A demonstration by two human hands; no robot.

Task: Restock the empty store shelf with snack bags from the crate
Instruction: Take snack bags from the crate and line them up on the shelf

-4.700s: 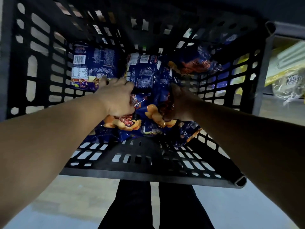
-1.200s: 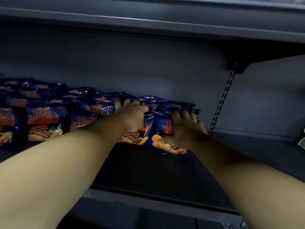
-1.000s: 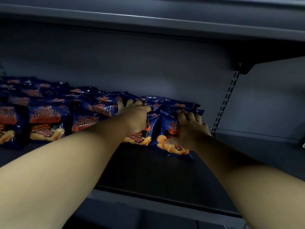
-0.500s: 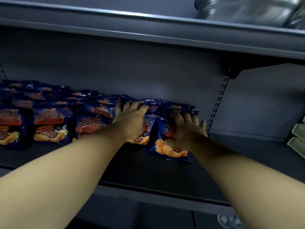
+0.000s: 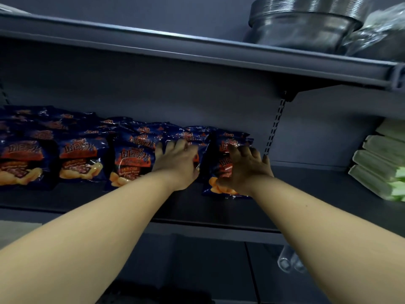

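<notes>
Dark blue snack bags [image 5: 81, 159] with orange print lie in overlapping rows on the left and middle of the dark grey shelf [image 5: 311, 194]. My left hand [image 5: 176, 164] lies flat on a bag in the middle of the row, fingers apart, hiding most of that bag. My right hand [image 5: 246, 170] rests with spread fingers on the rightmost snack bag [image 5: 225, 189], which lies on the shelf at the end of the row. The crate is out of view.
The shelf is bare right of the last bag as far as a stack of pale green packs [image 5: 381, 167]. A slotted upright [image 5: 275, 128] runs up the back wall. Stacked metal bowls [image 5: 306, 25] sit on the shelf above.
Since the crate frame my hands have carried bags onto the shelf. Over the last second the fingers went from curled round the bags to spread on top. The view tilted up.
</notes>
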